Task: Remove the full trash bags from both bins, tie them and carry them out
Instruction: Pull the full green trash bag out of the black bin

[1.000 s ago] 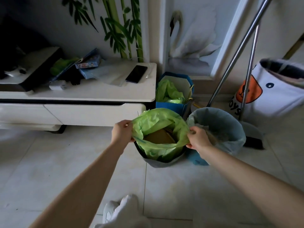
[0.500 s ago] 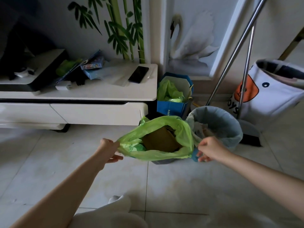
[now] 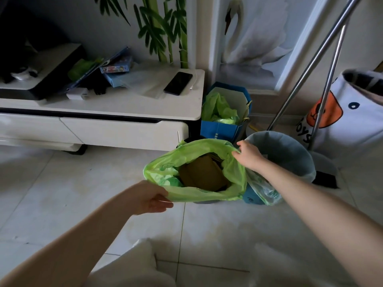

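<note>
A green trash bag [image 3: 204, 195] stands open in a dark bin on the floor, with brown cardboard [image 3: 202, 175] showing inside. My left hand [image 3: 150, 198] pinches the bag's near left rim. My right hand [image 3: 249, 156] grips the far right rim of the same bag. The dark bin itself is almost hidden under the bag. Just right of it stands a second bin with a pale grey liner [image 3: 290, 156], its blue base partly showing below my right forearm.
A low white cabinet [image 3: 124, 112] with a phone [image 3: 178, 82] and boxes runs along the left wall. A blue paper bag [image 3: 224, 129] with green plastic sits behind the bins. Two metal handles [image 3: 323, 79] and a dustpan lean at right beside a white toy sack [image 3: 352, 121].
My right hand moved from the near right side up to the bag's far right rim. My left hand slid toward me along the near rim, stretching the opening wider.
</note>
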